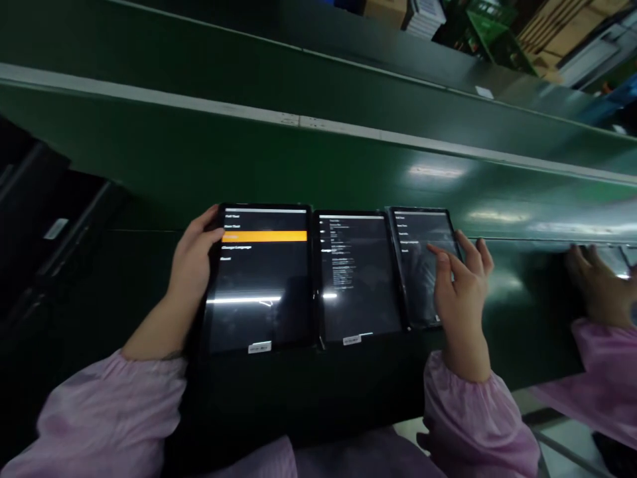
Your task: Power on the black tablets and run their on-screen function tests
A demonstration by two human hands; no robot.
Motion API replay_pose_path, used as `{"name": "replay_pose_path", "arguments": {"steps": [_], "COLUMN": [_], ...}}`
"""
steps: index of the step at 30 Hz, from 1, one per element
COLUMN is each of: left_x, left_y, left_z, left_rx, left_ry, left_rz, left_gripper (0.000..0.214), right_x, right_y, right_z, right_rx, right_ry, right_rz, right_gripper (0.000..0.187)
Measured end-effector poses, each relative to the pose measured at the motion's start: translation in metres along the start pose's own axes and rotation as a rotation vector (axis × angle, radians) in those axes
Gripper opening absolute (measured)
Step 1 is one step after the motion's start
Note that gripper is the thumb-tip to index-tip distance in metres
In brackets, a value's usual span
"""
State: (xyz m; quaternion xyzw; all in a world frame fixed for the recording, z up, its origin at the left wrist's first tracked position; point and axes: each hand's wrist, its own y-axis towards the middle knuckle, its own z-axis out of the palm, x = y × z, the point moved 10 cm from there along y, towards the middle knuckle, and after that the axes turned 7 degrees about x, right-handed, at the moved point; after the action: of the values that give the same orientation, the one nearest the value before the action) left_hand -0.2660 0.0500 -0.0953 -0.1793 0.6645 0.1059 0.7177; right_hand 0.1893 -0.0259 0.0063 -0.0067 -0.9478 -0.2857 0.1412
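Observation:
Three black tablets lie side by side on a dark green bench [164, 166] in front of me. The left tablet [261, 285] shows a menu with one row lit orange. My left hand [194, 259] grips its left edge, thumb resting on the screen by the orange row. The middle tablet [355, 279] shows small white text and nobody touches it. The right tablet [421, 262] shows a short menu. My right hand [460, 289] rests on its right side with fingers loosely spread and the forefinger on the glass. Both my sleeves are pink.
A co-worker's hand [594, 282] in a pink sleeve rests on another device at the far right. A white strip [298, 121] runs along the green conveyor behind the tablets. Cardboard boxes [562, 30] and green crates stand at the back right. Dark trays [50, 219] sit at the left.

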Motion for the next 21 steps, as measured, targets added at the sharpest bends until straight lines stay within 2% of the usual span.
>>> {"name": "replay_pose_path", "arguments": {"steps": [5,8,11,14,17,21], "left_x": [-0.009,-0.007,-0.005,-0.006,-0.002,0.001], "left_y": [-0.008,-0.010,-0.010,-0.009,-0.007,-0.005], "left_z": [0.004,0.005,0.008,0.007,0.006,0.006], "left_rx": [-0.048,-0.069,-0.055,-0.057,-0.054,-0.025], "left_ry": [-0.002,-0.037,-0.070,-0.086,-0.117,-0.149], "left_rz": [0.030,0.008,0.004,0.041,0.032,0.034], "left_gripper": [0.047,0.045,0.043,0.040,0.042,0.047], "right_x": [-0.023,-0.026,-0.024,-0.035,-0.070,-0.127], "right_y": [0.005,0.012,0.019,0.024,0.020,-0.010], "right_z": [0.012,0.025,0.039,0.031,0.010,0.010], "right_rx": [0.031,0.066,0.156,0.178,0.144,0.255], "right_ry": [0.014,0.020,0.023,0.042,0.035,0.069], "right_rz": [-0.021,-0.032,-0.065,-0.046,0.123,0.477], "right_gripper": [0.056,0.053,0.051,0.055,0.061,0.073]}}
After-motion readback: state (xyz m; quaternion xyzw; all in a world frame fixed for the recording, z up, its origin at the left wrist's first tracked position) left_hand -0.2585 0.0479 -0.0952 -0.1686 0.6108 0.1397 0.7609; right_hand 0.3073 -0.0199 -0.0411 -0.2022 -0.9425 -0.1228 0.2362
